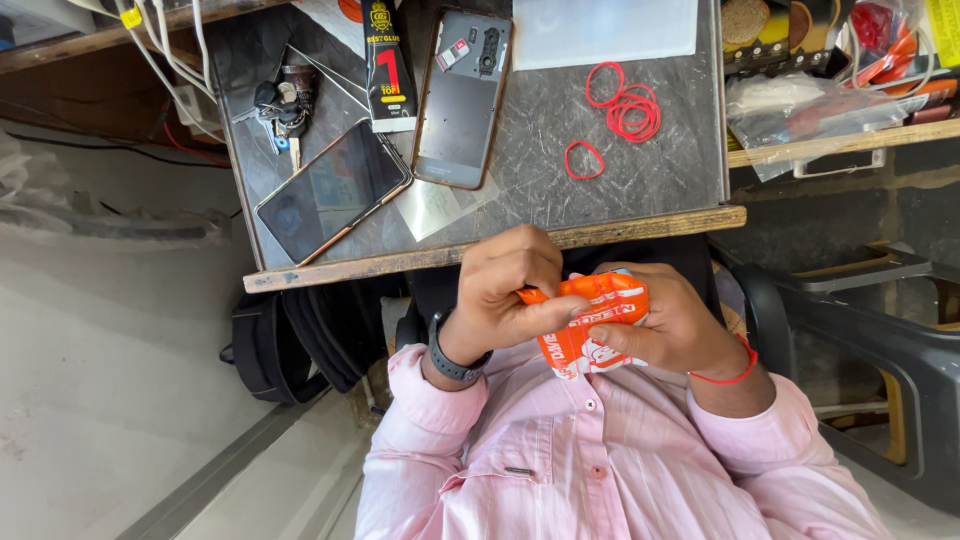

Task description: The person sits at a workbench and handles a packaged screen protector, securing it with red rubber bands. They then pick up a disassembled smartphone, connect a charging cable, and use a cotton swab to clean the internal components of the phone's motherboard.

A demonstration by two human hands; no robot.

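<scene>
Here the orange packet (pixel 597 325) sits pinched between the left hand (pixel 505 290) and right hand (pixel 672 320), fingers clenched around it

On the counter (pixel 660 190), a dark phone (pixel 333 190) lies near the front edge beside a second phone (pixel 462 98), a bunch of keys (pixel 280 105) sits toward one corner, and red rubber bands (pixel 622 110) lie apart.

A grey scratched table (pixel 560 130) bears two phones (pixel 335 190), keys (pixel 280 105), red rubber bands (pixel 625 105).
</scene>
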